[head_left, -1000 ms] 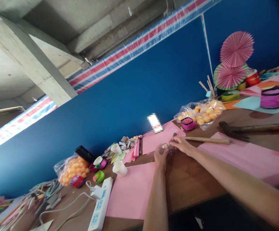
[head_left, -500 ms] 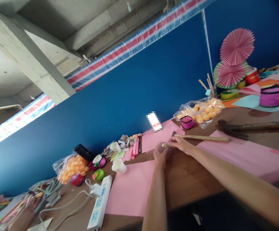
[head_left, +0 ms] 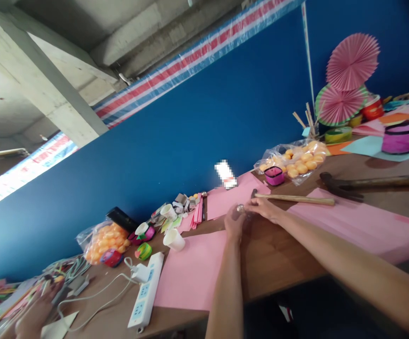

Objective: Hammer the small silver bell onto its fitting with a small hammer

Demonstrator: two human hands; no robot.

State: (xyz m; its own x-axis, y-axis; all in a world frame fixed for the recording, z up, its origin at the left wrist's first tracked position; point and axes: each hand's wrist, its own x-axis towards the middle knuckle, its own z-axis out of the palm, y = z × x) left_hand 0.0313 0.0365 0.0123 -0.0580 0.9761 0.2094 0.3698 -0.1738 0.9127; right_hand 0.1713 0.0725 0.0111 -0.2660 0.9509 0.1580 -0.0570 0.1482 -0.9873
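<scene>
Above the brown table, my left hand [head_left: 234,223] has its fingers closed round a small shiny silver ball [head_left: 240,207], whose exact kind is too small to make out. My right hand [head_left: 263,208] is close beside it, thumb and fingers pinched together. Whatever lies in that pinch is hidden or too small to name. Just behind the right hand, a small hammer [head_left: 296,199] with a wooden handle lies across pink sheets. One pink sheet [head_left: 192,273] is to the left of my left forearm, and another pink sheet [head_left: 359,228] lies beyond my right forearm.
A white power strip [head_left: 146,292] with a plugged charger, a paper cup [head_left: 173,239] and a bag of orange balls [head_left: 107,245] stand to the left. Toward the right are a larger hammer [head_left: 373,182] and another bag [head_left: 303,160]. Another person's hand [head_left: 36,310] shows at lower left.
The view has shifted slightly, so the table's things sit a little differently in the picture. Both hands keep nearly the same place and hold around the silver ball.
</scene>
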